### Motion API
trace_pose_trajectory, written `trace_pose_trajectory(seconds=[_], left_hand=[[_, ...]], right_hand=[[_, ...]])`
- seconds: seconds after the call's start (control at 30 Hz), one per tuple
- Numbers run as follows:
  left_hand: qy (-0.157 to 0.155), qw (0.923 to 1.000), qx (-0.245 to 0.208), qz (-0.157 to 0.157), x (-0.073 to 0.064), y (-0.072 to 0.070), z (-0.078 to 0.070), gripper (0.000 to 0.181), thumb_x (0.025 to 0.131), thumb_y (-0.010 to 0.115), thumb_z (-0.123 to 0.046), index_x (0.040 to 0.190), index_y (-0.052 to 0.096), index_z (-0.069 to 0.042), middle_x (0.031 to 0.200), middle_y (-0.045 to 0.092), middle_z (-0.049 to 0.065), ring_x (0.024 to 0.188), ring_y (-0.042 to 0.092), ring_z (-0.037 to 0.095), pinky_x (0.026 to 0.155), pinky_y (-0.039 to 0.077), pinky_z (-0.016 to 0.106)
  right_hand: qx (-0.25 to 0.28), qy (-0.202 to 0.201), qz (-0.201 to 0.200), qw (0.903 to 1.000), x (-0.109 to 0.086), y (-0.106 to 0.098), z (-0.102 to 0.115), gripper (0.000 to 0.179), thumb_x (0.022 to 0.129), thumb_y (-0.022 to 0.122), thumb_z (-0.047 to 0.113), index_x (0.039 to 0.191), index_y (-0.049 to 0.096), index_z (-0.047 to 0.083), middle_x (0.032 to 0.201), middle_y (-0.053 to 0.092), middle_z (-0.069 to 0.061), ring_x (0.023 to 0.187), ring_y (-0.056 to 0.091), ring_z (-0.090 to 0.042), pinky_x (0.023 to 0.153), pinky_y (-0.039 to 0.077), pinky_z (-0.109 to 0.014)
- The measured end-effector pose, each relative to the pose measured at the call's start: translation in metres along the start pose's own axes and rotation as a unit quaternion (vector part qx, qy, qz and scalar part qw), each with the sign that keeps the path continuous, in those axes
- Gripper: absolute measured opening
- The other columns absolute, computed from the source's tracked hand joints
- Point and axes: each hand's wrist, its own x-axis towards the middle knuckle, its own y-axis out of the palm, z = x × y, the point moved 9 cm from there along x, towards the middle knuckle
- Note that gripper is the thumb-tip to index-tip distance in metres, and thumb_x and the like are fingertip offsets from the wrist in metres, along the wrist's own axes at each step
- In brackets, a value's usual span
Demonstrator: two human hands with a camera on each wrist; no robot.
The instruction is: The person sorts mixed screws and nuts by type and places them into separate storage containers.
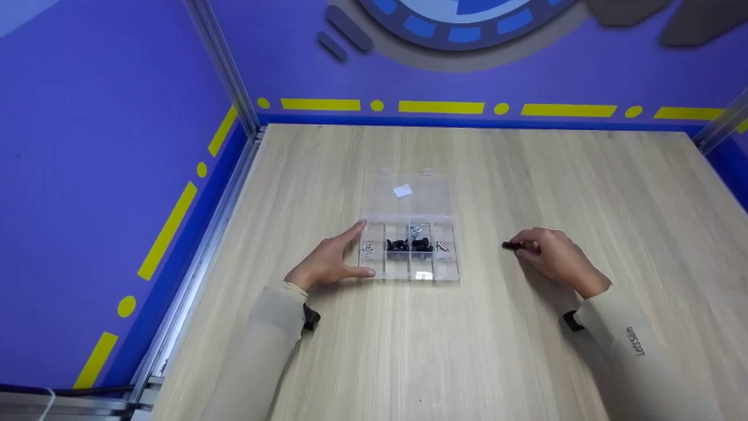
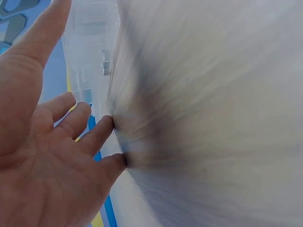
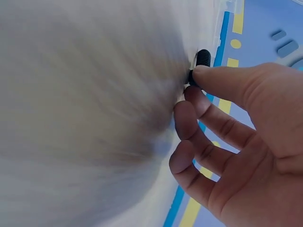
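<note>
A clear compartment box [image 1: 378, 275] stands on the table with its lid [image 1: 380, 199] folded back. Black screws [image 1: 398, 246] lie in its middle compartments, and small silver hardware sits in others. My left hand [image 1: 330, 260] is at the box's left side, thumb at the near corner and a fingertip at the far end; its fingers [image 2: 97, 135] look extended in the left wrist view. To the right of the box, my right hand [image 1: 555, 254] pinches a black screw [image 3: 203, 57] between thumb and fingers, close to the tabletop. The threaded end shows; the rest is hidden by the fingers.
The wooden table [image 1: 479, 351] runs back to a blue wall [image 1: 444, 88] with yellow markings. Another blue wall [image 1: 105, 175] and a metal rail [image 1: 193, 280] border the left side. A small white label [image 1: 402, 190] is on the lid.
</note>
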Motion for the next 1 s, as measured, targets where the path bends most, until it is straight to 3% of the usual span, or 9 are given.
trace_pose_trajectory(seconds=[0.23,0.53,0.7,0.87,1.0], left_hand=[[-0.001,1.0,-0.006,0.001,-0.001,0.001,-0.001,0.112,0.08,0.086,-0.049,0.166,0.018,-0.027,0.17,0.017,-0.006,0.155,0.022,0.022,0.126,0.02,0.04],[-0.006,1.0,-0.005,0.0,0.0,0.0,0.001,0.112,0.08,0.086,-0.05,0.166,0.017,-0.029,0.17,0.017,-0.007,0.155,0.022,0.021,0.126,0.02,0.039],[-0.001,1.0,-0.002,-0.001,0.0,0.0,0.0,0.112,0.081,0.086,-0.049,0.166,0.018,-0.027,0.17,0.017,-0.006,0.155,0.022,0.021,0.126,0.02,0.039],[0.007,1.0,-0.003,-0.004,-0.002,0.0,-0.002,0.11,0.082,0.086,-0.047,0.166,0.019,-0.026,0.17,0.02,-0.004,0.154,0.024,0.022,0.126,0.023,0.041],[0.006,1.0,-0.002,-0.005,-0.003,-0.001,-0.002,0.11,0.082,0.086,-0.047,0.166,0.019,-0.026,0.17,0.021,-0.004,0.154,0.024,0.022,0.125,0.023,0.041]], right_hand=[[-0.019,-0.011,0.006,0.9997,0.0,0.002,0.0,0.015,0.091,0.072,0.001,0.105,0.076,0.005,0.084,0.064,-0.002,0.074,0.054,-0.018,0.063,0.045,-0.035],[0.01,-0.044,0.002,0.999,0.007,-0.005,0.012,0.022,0.09,0.065,-0.008,0.109,0.074,0.001,0.105,0.075,-0.015,0.082,0.067,-0.023,0.07,0.055,-0.04],[0.03,-0.069,0.004,0.9971,0.014,-0.008,0.028,0.024,0.089,0.067,-0.009,0.109,0.074,0.002,0.104,0.075,-0.01,0.076,0.066,-0.019,0.067,0.056,-0.034],[0.03,-0.118,-0.03,0.9921,0.022,-0.014,0.051,0.02,0.092,0.069,-0.009,0.11,0.073,0.0,0.102,0.073,-0.01,0.079,0.067,-0.019,0.067,0.058,-0.036],[0.039,-0.133,-0.042,0.9895,0.029,-0.015,0.067,0.024,0.094,0.067,-0.009,0.115,0.072,0.0,0.103,0.07,-0.01,0.083,0.067,-0.018,0.067,0.058,-0.034]])
